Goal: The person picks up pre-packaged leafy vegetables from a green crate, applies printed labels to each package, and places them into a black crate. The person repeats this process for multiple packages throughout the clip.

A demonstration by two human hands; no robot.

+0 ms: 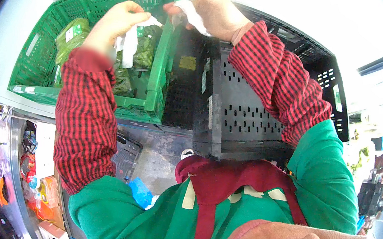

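Observation:
My left hand [117, 23] pinches a limp white strip [130, 47], which hangs over a green plastic crate [157, 91]. Whether the strip is cloth, paper or film is unclear. Below it in the crate lie bags of leafy greens [144, 53] with labels. Another labelled bag of greens [72, 42] rests farther left, partly behind my left forearm. My right hand [220, 17] is raised just right of the crate's rim, its fingers blurred. A second white piece [194, 17] is held across those fingers.
An open black perforated crate [251, 112] stands to the right of the green one, below my right forearm. Shelving with bags and boxes [41, 184] runs along the left. On the floor lie a dark mat [127, 154] and a blue item [140, 192].

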